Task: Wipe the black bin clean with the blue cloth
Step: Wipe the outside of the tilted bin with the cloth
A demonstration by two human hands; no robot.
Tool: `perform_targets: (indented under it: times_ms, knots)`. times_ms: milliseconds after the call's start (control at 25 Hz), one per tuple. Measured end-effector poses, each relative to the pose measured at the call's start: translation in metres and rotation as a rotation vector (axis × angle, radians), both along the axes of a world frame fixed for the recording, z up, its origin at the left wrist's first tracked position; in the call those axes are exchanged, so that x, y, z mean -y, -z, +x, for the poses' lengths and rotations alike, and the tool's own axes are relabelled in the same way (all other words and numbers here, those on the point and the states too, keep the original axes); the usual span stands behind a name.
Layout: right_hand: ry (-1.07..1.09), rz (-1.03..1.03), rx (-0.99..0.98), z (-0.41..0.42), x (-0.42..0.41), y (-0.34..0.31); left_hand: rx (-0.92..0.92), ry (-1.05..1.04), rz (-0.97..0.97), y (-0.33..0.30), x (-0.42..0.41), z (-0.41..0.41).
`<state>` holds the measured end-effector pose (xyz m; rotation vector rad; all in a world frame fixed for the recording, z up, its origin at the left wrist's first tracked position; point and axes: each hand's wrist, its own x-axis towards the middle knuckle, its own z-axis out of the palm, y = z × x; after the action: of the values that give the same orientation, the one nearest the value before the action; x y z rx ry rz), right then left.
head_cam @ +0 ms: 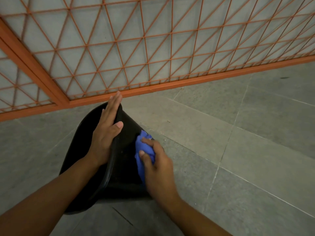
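Bin [126,167], black, lies tipped on the floor [238,150] near the orange grille [153,48]. Left hand [106,133] steadies it, fingers straight; right hand [157,166] bunches the blue cloth [143,150] against its side. Best to press firmly and overlap strokes.

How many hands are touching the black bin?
2. The left hand lies flat on the black bin; the right hand presses the blue cloth against it.

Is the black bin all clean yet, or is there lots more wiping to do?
Not finished, I think. The right hand grips the blue cloth against one side of the black bin, while the left hand steadies its edge. Faint specks show beside the cloth, so wiping is under way. How much is already clean cannot be told.
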<state>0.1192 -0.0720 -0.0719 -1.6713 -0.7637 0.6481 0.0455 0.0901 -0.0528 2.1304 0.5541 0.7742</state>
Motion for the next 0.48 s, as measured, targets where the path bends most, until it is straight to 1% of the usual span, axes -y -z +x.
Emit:
perform_targets:
  times_ms: [80, 200, 280, 360, 480]
  knots:
    - [-0.027, -0.018, 0.056, 0.016, -0.019, 0.006, -0.003, -0.012, -0.022, 0.005, -0.01, -0.004]
    - [0.053, -0.174, 0.016, 0.043, -0.026, 0.03, -0.031, -0.058, 0.013, 0.007, -0.013, -0.007]
    - [0.089, -0.228, -0.016, 0.039, -0.011, 0.037, -0.022, -0.04, 0.018, 0.005, -0.005, -0.004]
    - [0.075, -0.168, -0.004, 0.023, 0.001, 0.029, 0.003, -0.015, 0.009, 0.005, 0.001, -0.003]
    - [-0.036, -0.047, 0.059, 0.017, -0.011, 0.011, 0.023, -0.026, 0.001, 0.008, -0.009, -0.006]
